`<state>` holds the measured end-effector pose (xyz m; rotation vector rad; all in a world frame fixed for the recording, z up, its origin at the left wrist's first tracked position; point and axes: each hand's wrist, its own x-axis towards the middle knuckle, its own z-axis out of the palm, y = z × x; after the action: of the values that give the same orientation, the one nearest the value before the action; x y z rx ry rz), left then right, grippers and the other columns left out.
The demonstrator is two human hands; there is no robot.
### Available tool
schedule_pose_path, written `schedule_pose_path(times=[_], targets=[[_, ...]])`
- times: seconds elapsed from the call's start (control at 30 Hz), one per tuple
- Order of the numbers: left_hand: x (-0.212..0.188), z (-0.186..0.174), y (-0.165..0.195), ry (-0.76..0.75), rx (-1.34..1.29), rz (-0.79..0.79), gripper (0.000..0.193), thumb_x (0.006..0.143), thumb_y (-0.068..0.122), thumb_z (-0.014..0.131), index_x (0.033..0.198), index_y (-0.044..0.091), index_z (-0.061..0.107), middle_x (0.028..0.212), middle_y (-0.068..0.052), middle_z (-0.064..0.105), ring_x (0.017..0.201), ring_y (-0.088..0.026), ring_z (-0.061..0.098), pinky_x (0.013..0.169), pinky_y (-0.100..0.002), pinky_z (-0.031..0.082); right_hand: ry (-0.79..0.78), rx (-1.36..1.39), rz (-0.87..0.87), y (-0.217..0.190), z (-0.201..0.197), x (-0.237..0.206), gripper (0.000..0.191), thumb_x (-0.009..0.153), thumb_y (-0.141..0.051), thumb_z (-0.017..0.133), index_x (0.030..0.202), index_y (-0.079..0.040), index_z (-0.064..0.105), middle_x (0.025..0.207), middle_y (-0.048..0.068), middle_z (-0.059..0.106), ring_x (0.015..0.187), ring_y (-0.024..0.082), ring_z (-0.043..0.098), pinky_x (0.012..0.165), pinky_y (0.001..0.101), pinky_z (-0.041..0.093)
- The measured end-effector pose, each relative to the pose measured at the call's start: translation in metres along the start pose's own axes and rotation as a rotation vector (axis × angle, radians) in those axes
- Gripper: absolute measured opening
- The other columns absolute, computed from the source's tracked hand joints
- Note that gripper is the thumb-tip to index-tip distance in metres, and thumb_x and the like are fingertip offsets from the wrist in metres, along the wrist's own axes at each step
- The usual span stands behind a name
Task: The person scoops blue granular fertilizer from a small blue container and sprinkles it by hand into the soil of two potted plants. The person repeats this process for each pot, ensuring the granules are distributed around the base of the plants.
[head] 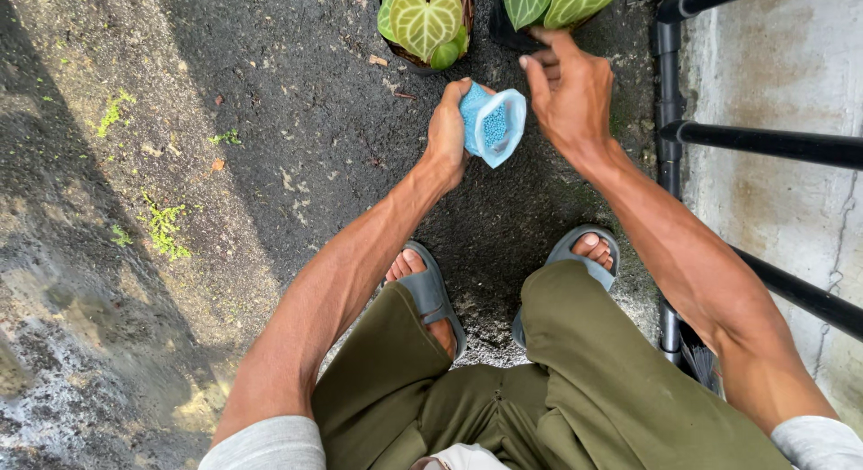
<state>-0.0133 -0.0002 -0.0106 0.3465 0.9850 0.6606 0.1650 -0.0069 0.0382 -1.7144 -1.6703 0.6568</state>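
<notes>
Beyond the fingers [542, 64] of the right hand [568, 97], two potted plants [422, 22] stand close together, leaves crowding that side. Right of the fingers, a black pipe frame [667, 119] and concrete wall [791, 66] close the way. Left of the left hand [447, 133] the wet asphalt ground [225, 119] lies open; below the fingers are sandalled feet [427, 295].

The ground [270, 119] is formed by dark, rough asphalt, streaked with pale wet patches and small green weeds [164, 227] toward its left edge. Two potted plants [422, 25] with veined leaves are set at its far edge. Two grey sandals [431, 295] are planted near its middle.
</notes>
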Motion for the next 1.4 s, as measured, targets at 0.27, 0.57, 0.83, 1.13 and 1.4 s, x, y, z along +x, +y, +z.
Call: schedule_pose_path(times=[0.27,0.57,0.83,1.13,1.4], targets=[[-0.003,-0.001,0.005,0.006,0.037,-0.018,0.046,0.1,0.039,0.035,0.102,0.004,0.065,0.087,-0.013,0.072,0.075,-0.021,0.073,0.073,-0.039,0.063,-0.006,-0.038,-0.07,0.026,-0.01,-0.002,0.011,0.106,0.005,0.061,0.112,0.006,0.071,0.099,0.024,0.075,0.083,0.028,0.077,0.072,0.0362,0.065],[0.0,-0.005,0.0,0.02,0.052,-0.019,0.046,0.101,0.04,0.035,0.102,0.004,0.065,0.087,-0.012,0.071,0.075,-0.021,0.072,0.073,-0.038,0.062,0.116,0.207,0.135,0.041,-0.04,-0.015,0.016,0.11,0.011,0.047,0.124,0.007,0.052,0.123,0.019,0.061,0.104,0.027,0.076,0.078,0.0303,0.065],[0.002,-0.007,-0.006,0.016,0.065,-0.028,0.048,0.101,0.039,0.034,0.1,0.004,0.066,0.085,-0.013,0.072,0.073,-0.021,0.072,0.074,-0.037,0.061,-0.029,0.386,0.117,0.068,-0.054,-0.007,0.011,0.114,0.01,0.042,0.122,0.003,0.045,0.132,0.023,0.061,0.123,0.034,0.071,0.096,0.0385,0.061],[0.003,-0.001,-0.01,0.022,0.085,-0.045,0.048,0.102,0.041,0.033,0.102,0.005,0.066,0.086,-0.012,0.072,0.075,-0.02,0.072,0.075,-0.039,0.061,-0.155,0.296,0.032,0.047,-0.075,0.042,0.033,0.106,0.012,0.035,0.136,0.005,0.046,0.134,0.028,0.055,0.115,0.038,0.068,0.094,0.0431,0.056],[0.007,0.006,-0.01,0.035,0.09,-0.029,0.051,0.103,0.041,0.032,0.104,0.004,0.068,0.085,-0.012,0.073,0.073,-0.02,0.072,0.073,-0.038,0.062,0.138,0.373,0.141,0.007,-0.069,-0.026,0.011,0.12,0.002,0.063,0.126,0.001,0.054,0.124,0.019,0.062,0.098,0.019,0.065,0.088,0.026,0.064]])
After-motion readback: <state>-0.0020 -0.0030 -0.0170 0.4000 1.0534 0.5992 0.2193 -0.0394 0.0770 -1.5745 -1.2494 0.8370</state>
